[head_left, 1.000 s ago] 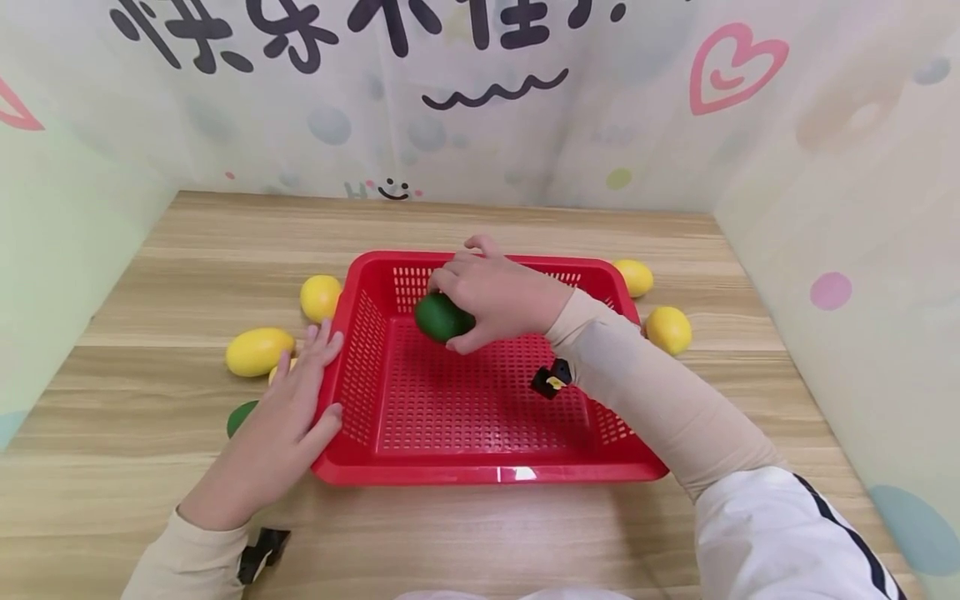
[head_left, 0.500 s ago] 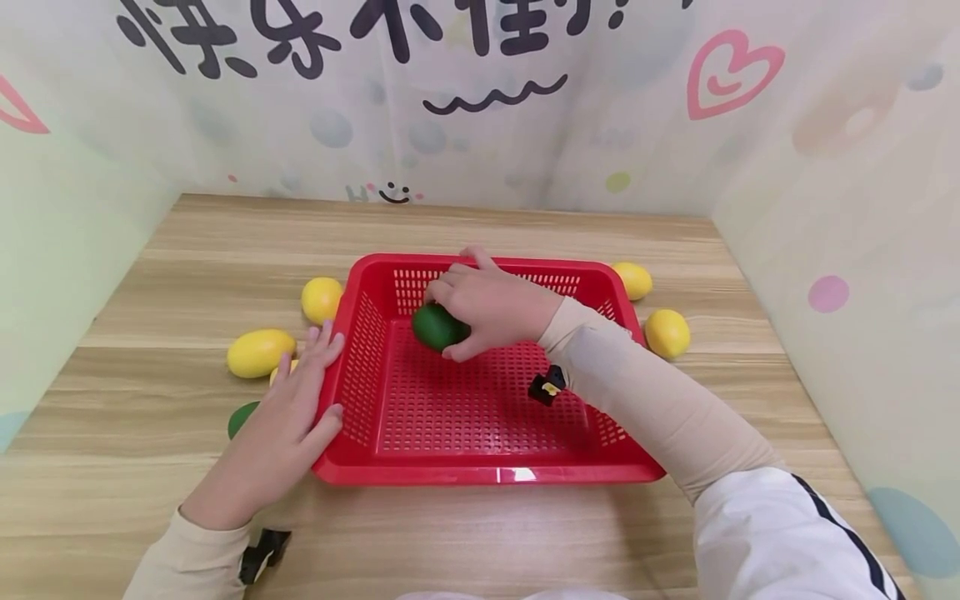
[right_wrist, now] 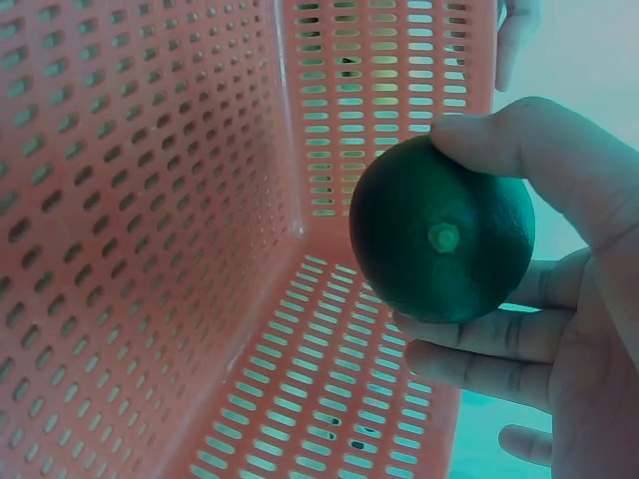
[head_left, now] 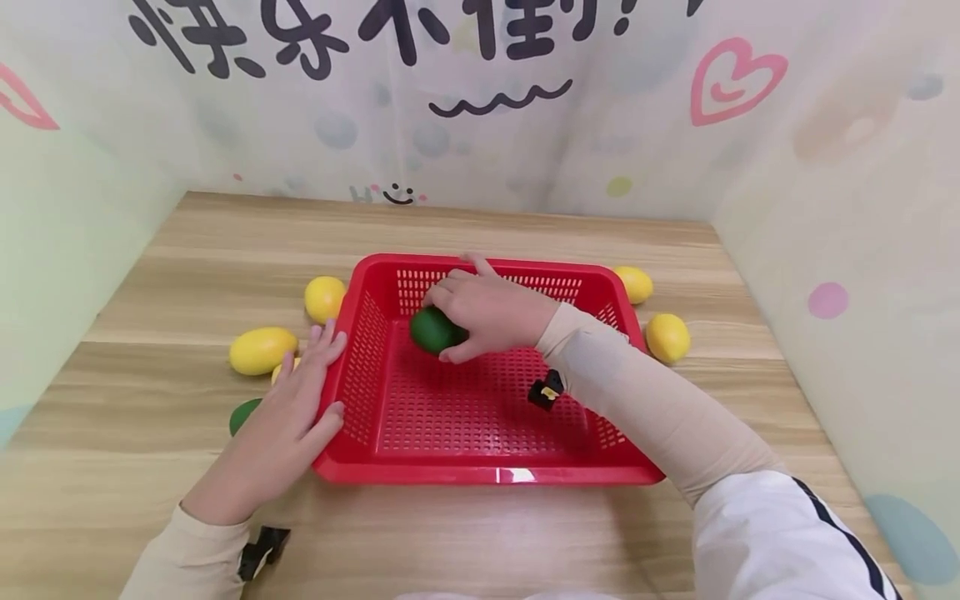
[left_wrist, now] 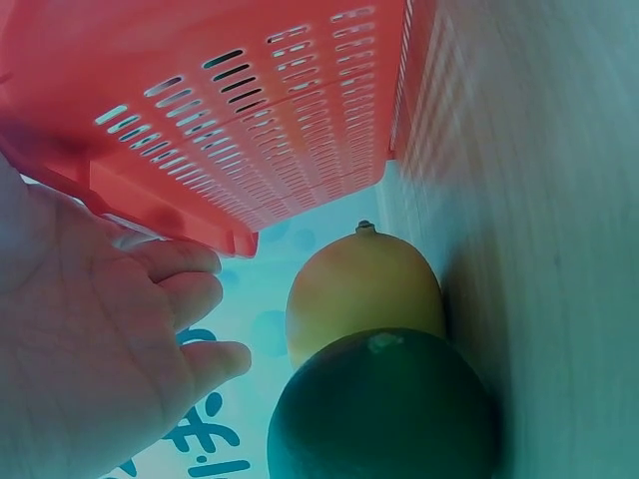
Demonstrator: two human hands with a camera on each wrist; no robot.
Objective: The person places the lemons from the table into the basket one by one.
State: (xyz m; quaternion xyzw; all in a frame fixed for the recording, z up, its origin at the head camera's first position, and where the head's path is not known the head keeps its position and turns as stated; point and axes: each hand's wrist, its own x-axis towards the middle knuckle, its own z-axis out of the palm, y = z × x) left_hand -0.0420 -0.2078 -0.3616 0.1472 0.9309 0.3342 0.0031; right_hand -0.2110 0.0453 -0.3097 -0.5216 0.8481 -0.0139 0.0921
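Observation:
In the head view, my right hand [head_left: 497,312] grips a dark green avocado [head_left: 433,332] inside the red basket [head_left: 487,475], towards its left back part. The right wrist view shows the avocado [right_wrist: 439,230] between thumb and fingers, its pale stem end facing the camera. It appears held above the perforated floor. My left hand [head_left: 281,433] rests with extended fingers against the basket's left rim and holds nothing. Beside it on the table, partly hidden, lies another dark green fruit [head_left: 243,414]; in the left wrist view this green fruit [left_wrist: 384,414] sits before a yellow fruit [left_wrist: 364,284].
Left of the basket lie a long yellow fruit [head_left: 262,350], a round yellow fruit [head_left: 325,298] and one partly covered by the left hand. Right of it lie two lemons, a back lemon [head_left: 634,284] and a front lemon [head_left: 667,337]. Printed curtains [head_left: 510,150] border the wooden table [head_left: 187,275].
My right hand has lowered slightly into the basket with the avocado, moving a little towards the near side. The left hand stays on the rim. The head view has shifted slightly.

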